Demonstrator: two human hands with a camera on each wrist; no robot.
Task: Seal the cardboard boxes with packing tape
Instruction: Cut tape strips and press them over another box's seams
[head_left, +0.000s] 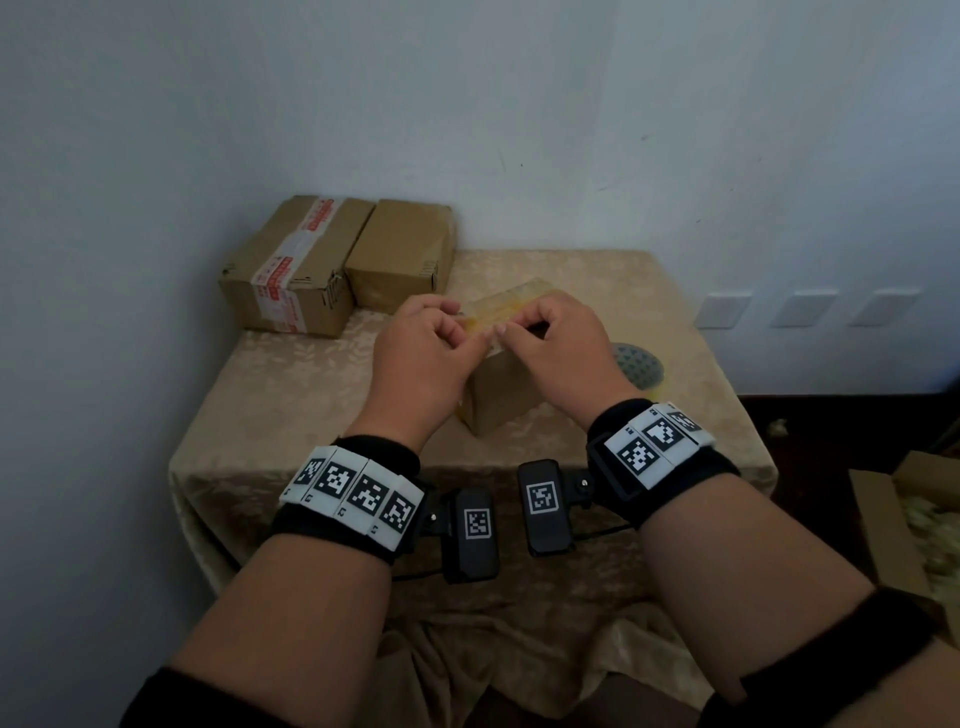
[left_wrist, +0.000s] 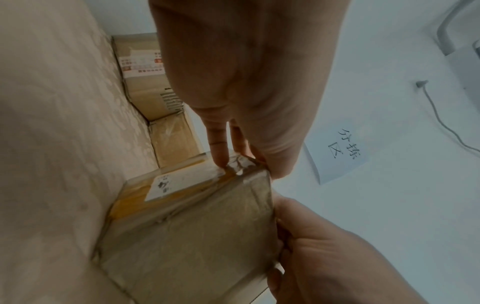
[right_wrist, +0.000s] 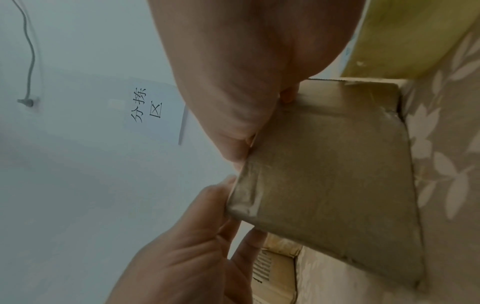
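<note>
Surface (head_left: 291, 395) under beige floral cloth. Two sealed cardboard boxes (head_left: 332, 260) at far left corner, touching. Small tape-wrapped cardboard box (head_left: 498, 400) at centre, both hands on its top edge: left hand (head_left: 421, 358) and right hand (head_left: 561, 348) with fingers curled, pinching tape there. Packing tape roll (head_left: 641, 366) just right of box.

The head camera is looking forward and down from above at the table (head_left: 291, 395), taking in both forearms and the wall behind. Each wrist camera is sitting very close, looking along its palm, with the picture turned sideways. All three are sharing the box (head_left: 498, 395) (left_wrist: 187, 236) (right_wrist: 330, 174); both wrist views are sharing the wall note (left_wrist: 340, 152) (right_wrist: 150, 107).
</note>
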